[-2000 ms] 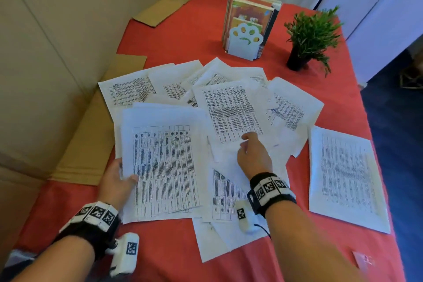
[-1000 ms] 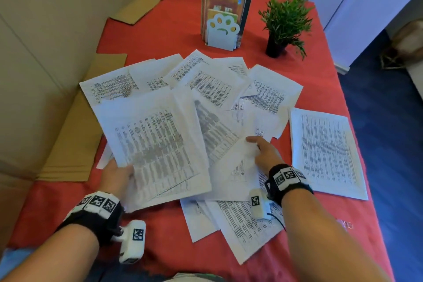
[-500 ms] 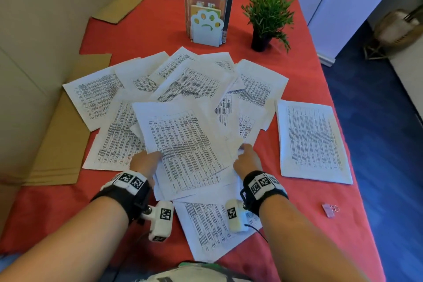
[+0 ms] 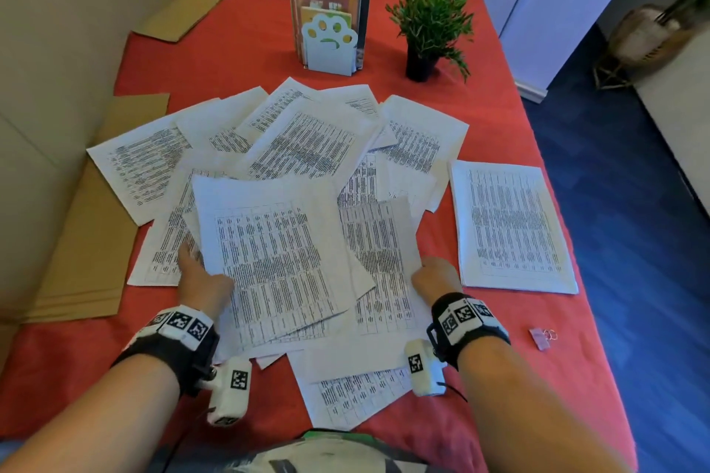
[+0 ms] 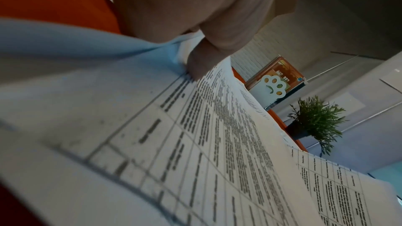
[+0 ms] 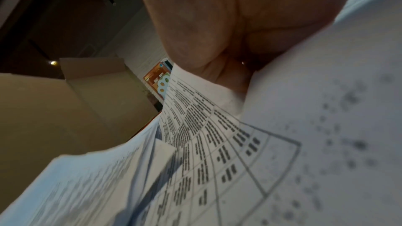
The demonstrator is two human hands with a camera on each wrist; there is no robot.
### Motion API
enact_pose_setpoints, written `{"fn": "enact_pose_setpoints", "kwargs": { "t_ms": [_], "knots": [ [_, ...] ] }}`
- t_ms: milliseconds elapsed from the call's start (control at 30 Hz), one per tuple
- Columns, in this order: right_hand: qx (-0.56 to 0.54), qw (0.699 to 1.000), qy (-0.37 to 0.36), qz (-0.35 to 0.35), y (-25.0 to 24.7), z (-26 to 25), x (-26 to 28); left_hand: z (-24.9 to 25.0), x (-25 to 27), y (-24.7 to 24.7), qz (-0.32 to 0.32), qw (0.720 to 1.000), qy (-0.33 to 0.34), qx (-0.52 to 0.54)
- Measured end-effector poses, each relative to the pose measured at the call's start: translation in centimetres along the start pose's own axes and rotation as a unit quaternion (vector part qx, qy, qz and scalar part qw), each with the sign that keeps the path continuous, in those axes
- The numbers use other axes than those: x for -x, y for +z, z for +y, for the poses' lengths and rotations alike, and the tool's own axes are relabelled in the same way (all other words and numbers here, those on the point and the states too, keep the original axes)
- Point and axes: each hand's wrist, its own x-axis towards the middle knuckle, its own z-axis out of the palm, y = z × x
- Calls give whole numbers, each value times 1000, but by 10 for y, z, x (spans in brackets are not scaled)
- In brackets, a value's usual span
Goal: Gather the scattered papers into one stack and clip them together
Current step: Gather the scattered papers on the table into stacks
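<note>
Several printed sheets (image 4: 307,150) lie scattered and overlapping on the red table (image 4: 230,50). My left hand (image 4: 203,280) grips the left edge of a small bundle of sheets (image 4: 269,261) lying on top of the pile; in the left wrist view its thumb (image 5: 195,68) presses on the top sheet (image 5: 206,143). My right hand (image 4: 434,275) holds the right edge of a sheet (image 4: 380,253) beside that bundle, and its fingers are hidden under the paper (image 6: 217,143). A small pink binder clip (image 4: 539,338) lies on the cloth right of my right wrist.
A separate neat stack of sheets (image 4: 507,227) lies to the right. Books behind a white paw-shaped bookend (image 4: 330,46) and a small potted plant (image 4: 430,23) stand at the back. Flat cardboard (image 4: 88,234) lies along the left edge, by a cardboard wall. The table drops off on the right.
My left hand has carried its bundle from the left side onto the middle of the pile. My right hand has drawn back to the pile's right edge and taken hold there.
</note>
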Motion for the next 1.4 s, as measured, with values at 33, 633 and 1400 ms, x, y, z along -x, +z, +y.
{"fn": "enact_pose_setpoints", "kwargs": {
  "t_ms": [33, 633, 1400],
  "knots": [
    [2, 1000, -5, -3, 2, 0, 3, -1, 0, -1, 9, 1000, 3, -1],
    [-54, 996, -12, 64, -11, 13, 2, -1, -8, -33, 66, 992, 73, -75],
    [-432, 896, -15, -99, 9, -23, -18, 57, 19, 33, -241, 960, -37, 135]
  ]
}}
